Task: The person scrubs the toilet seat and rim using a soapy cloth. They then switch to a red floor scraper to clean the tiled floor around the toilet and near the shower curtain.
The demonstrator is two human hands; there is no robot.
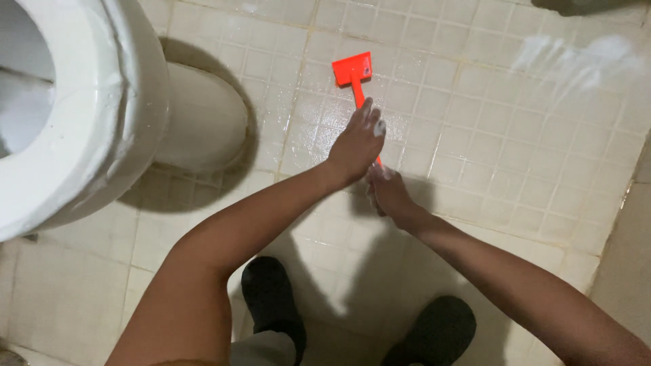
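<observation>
— Nearest cam: two dark shoes (271, 298) on wet pale tile floor (515, 169), toes pointing up-frame, approx. under the forearms.

— Hands?

— Both out front, mid-frame. Left hand (356, 146) higher up the handle, fingers curled round it, back of hand to cam, soap foam on knuckles. Right hand (388, 193) just below and behind, closed on the lower end of same handle; fingers partly hidden, so grip only partly seen.

— Tool?

— Orange long-handled brush (354, 74): flat rectangular head down on the tiles beyond the left hand, thin handle running back twd the body thru both fists. Bristles not visible from this angle.

— Left side?

— White toilet bowl (95, 115), rim close to cam, pedestal touching floor, well apart from brush head. Shadow round its base.

— Farther out?

— Soapy white streak (583, 57) on tiles, upper right. Dark edge at top right corner, can't tell what.
</observation>
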